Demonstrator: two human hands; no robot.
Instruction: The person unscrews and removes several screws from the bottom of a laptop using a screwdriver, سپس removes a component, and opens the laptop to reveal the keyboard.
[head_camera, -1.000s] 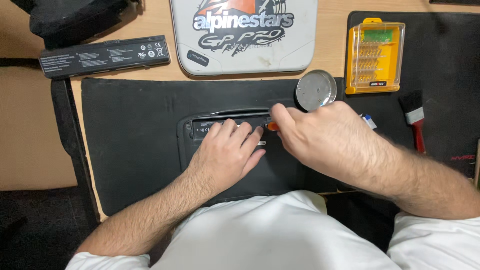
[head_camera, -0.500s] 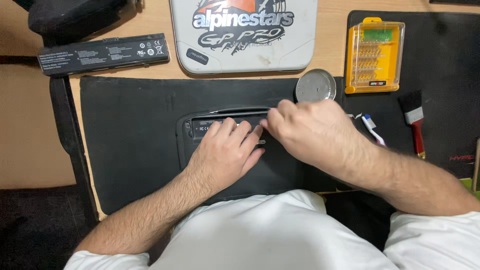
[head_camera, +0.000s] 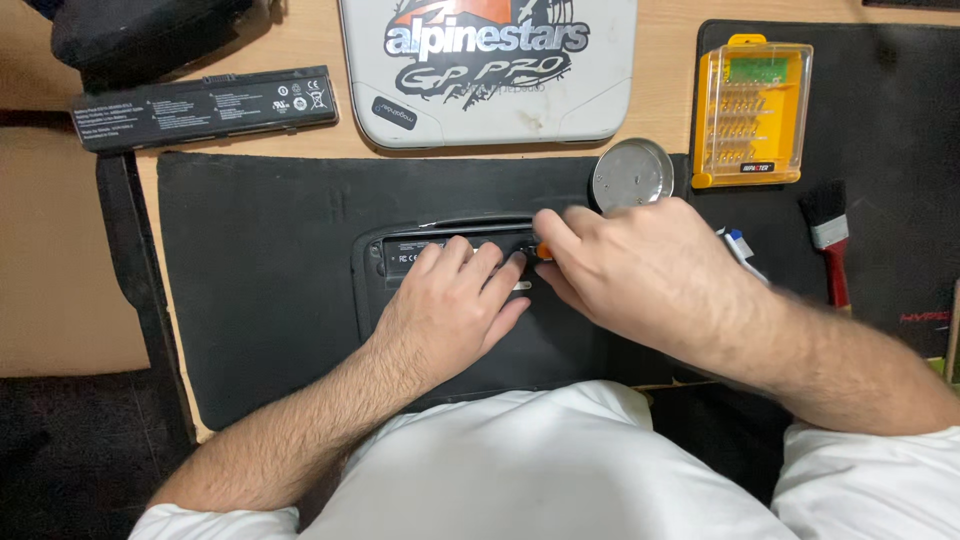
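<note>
At the far left of the wooden tabletop (head_camera: 300, 140) lies a long black battery pack (head_camera: 205, 107), flat and slightly slanted, with a dark bag (head_camera: 140, 35) just beyond it at the far edge. Nearer the person, a black laptop (head_camera: 290, 270) lies upside down, its dark underside spread across the middle of the scene, with an open recessed bay (head_camera: 440, 245) near its far edge. The left hand (head_camera: 450, 310) rests flat on this underside, fingers spread and pressing down on the bay — it holds nothing, only steadies the machine. Just to its right, almost touching it, the right hand (head_camera: 650, 275) is curled tight around a small screwdriver (head_camera: 543, 251), of which only a bit of orange handle shows between the fingers at the right end of the bay; the tip is hidden. Farther off, past the laptop, a white lid-like case with a printed design (head_camera: 490, 70) lies flat on the wood. Right of the bay, just beyond the right hand's knuckles, sits a round metal dish (head_camera: 632, 175) — beside it, on a black mat (head_camera: 890, 110), a yellow case of screwdriver bits (head_camera: 752, 113). At the far right on the same mat lies a small brush with a red handle (head_camera: 830, 240), well apart from both hands.
</note>
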